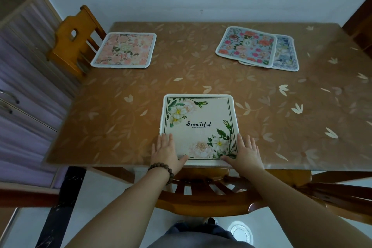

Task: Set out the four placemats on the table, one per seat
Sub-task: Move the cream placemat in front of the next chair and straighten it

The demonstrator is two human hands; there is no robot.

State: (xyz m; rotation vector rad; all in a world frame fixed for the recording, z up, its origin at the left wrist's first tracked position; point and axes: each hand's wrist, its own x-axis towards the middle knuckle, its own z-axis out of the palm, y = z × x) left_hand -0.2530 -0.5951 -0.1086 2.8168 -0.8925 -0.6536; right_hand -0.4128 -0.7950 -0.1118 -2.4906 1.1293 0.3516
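A cream placemat [198,119] with white flowers and the word "Beautiful" lies at the table's near edge, in front of a chair. My left hand [166,152] rests flat on its near left corner and my right hand [245,154] on its near right corner, fingers spread, thumbs on the mat. A pink floral placemat [124,50] lies at the far left by another chair. At the far right a blue placemat with red roses [246,46] sits on top of a blue-and-white placemat [286,54], partly covering it.
The table [120,117] has a brown leaf-patterned cover. A wooden chair [74,40] stands at the far left side, another chair [201,193] right below my hands at the near edge. A cabinet with drawers [24,90] lines the left wall.
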